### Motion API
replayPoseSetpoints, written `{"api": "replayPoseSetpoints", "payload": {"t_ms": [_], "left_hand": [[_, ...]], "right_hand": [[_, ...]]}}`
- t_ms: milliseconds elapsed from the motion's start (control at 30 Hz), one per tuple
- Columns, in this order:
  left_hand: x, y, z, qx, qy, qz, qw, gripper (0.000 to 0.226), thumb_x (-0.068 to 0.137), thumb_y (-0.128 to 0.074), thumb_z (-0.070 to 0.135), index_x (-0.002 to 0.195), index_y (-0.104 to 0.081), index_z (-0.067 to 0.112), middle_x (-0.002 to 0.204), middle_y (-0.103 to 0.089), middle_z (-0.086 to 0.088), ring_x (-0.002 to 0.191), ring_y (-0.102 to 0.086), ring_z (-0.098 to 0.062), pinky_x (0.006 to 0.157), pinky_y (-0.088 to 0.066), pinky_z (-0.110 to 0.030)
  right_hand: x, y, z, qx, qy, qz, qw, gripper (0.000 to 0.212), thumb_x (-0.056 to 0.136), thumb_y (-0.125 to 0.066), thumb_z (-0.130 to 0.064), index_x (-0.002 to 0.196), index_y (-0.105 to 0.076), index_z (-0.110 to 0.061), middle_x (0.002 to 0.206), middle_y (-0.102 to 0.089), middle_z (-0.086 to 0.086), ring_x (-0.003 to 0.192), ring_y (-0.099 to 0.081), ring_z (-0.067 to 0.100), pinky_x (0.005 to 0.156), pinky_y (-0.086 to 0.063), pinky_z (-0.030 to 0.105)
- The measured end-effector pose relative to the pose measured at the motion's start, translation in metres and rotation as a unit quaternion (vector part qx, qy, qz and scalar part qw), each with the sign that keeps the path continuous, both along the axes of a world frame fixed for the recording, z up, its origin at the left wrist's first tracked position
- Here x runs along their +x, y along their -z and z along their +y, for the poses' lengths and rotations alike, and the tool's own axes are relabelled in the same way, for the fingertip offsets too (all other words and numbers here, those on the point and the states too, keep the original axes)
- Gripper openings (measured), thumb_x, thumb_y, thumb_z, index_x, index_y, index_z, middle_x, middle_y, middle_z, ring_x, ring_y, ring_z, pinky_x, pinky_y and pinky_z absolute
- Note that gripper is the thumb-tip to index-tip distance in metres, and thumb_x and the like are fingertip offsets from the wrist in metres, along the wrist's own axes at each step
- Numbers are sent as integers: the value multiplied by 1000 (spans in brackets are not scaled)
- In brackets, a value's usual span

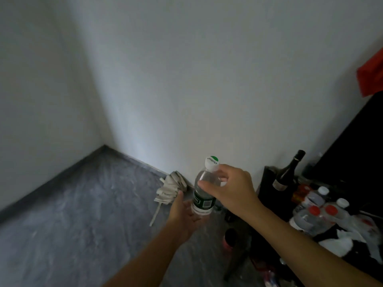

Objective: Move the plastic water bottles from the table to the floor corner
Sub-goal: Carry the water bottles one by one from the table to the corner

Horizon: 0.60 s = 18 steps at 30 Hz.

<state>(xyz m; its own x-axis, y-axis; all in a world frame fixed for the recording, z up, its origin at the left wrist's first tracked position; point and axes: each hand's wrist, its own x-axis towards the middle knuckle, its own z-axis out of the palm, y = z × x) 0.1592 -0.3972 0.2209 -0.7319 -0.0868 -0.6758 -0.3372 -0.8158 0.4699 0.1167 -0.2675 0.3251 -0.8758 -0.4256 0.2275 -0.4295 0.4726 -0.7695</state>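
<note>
A clear plastic water bottle (204, 195) with a dark green label and a white-and-green cap hangs upright in the air over the grey floor. My right hand (230, 190) grips its neck and shoulder from the right. My left hand (184, 214) sits palm-up under and against the bottle's base, fingers spread. Several more plastic bottles (317, 212) with white and red caps stand on the dark table (261, 195) at the right. The floor corner (103, 148) lies further off to the left, where two white walls meet.
A dark glass wine bottle (287, 172) stands on the table beside the plastic bottles. White crumpled material (352, 235) lies on the table's near part. A pale mop head (171, 188) rests on the floor against the wall. A red cloth (371, 79) hangs at the right edge.
</note>
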Motion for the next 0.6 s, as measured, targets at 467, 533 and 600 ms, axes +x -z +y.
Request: {"api": "replayPoseSetpoints", "payload": {"t_ms": [467, 533, 600], "left_hand": [[57, -3, -218, 21, -194, -24, 981, 58, 99, -36, 52, 125, -46, 0, 124, -58, -31, 107, -61, -43, 71, -51, -51], [58, 2, -250, 19, -216, -22, 976, 63, 98, -36, 52, 130, -45, -1, 124, -59, -31, 109, -61, -43, 74, -52, -51], [60, 7, -283, 17, -235, -18, 972, 67, 98, -36, 54, 135, -44, -1, 124, -60, -30, 111, -61, -42, 78, -53, -51]], "right_hand": [[14, 4, -244, 22, -173, 32, 984, 44, 72, -76, -50, 104, -69, -19, 92, -73, -9, 75, -66, 3, 68, -52, 16], [11, 6, -280, 19, -200, 25, 979, 44, 72, -77, -48, 104, -69, -19, 92, -73, -8, 77, -66, 5, 70, -52, 16], [8, 8, -316, 17, -224, 17, 974, 44, 71, -77, -48, 104, -68, -19, 92, -72, -9, 78, -66, 5, 71, -54, 18]]}}
